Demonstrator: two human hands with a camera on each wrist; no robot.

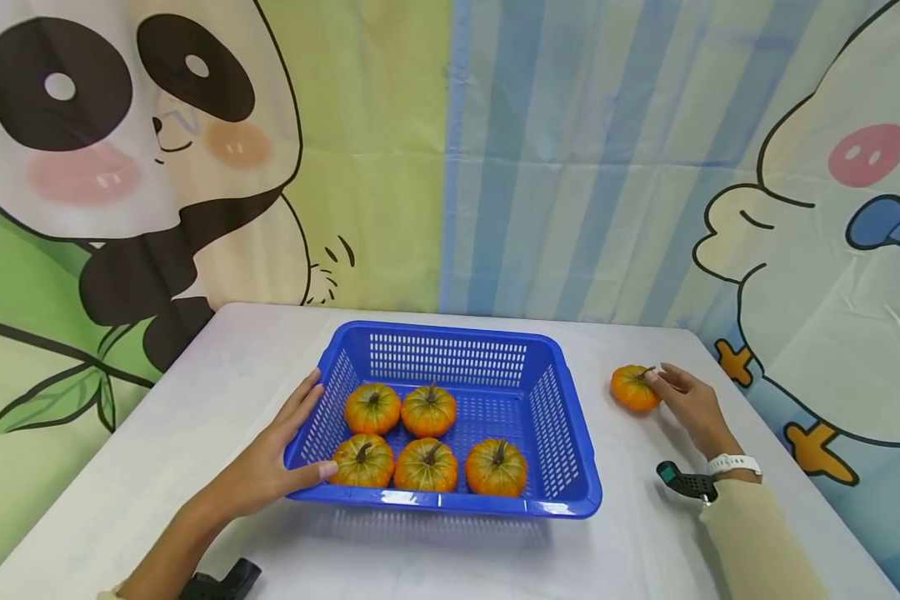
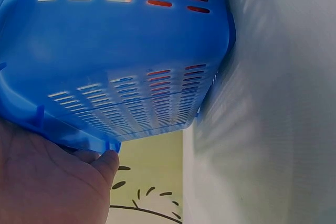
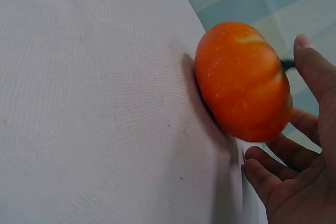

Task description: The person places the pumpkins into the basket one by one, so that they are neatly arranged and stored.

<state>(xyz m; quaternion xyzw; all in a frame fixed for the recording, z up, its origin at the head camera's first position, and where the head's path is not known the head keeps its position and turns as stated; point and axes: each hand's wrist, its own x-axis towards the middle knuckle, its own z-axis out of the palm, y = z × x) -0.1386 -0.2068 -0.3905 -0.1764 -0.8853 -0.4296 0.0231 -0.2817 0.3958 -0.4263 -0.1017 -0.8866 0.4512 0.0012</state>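
A blue plastic basket [image 1: 562, 442] with slotted walls stands on the table, holding several small orange pumpkins [image 1: 497, 468]. At its left front corner my left hand [image 1: 270, 458] grips the rim, thumb over the front edge and fingers along the left side. The left wrist view shows the hand [image 2: 50, 182] at the rim, beside the basket's outer wall [image 2: 105, 40]. To the right of the basket, one more pumpkin [image 1: 633, 389] rests on the table. My right hand [image 1: 692, 408] is right beside it, thumb near the stem and fingers loosely bent around its side [image 3: 244, 82].
A white cloth covers the table [image 1: 420, 558]. Behind it hangs a printed curtain [image 1: 525, 167] with a panda at left and a white bird at right. A black device [image 1: 686, 481] and a white band [image 1: 735, 465] are on the right wrist; another black device [image 1: 225, 579] is at the left wrist.
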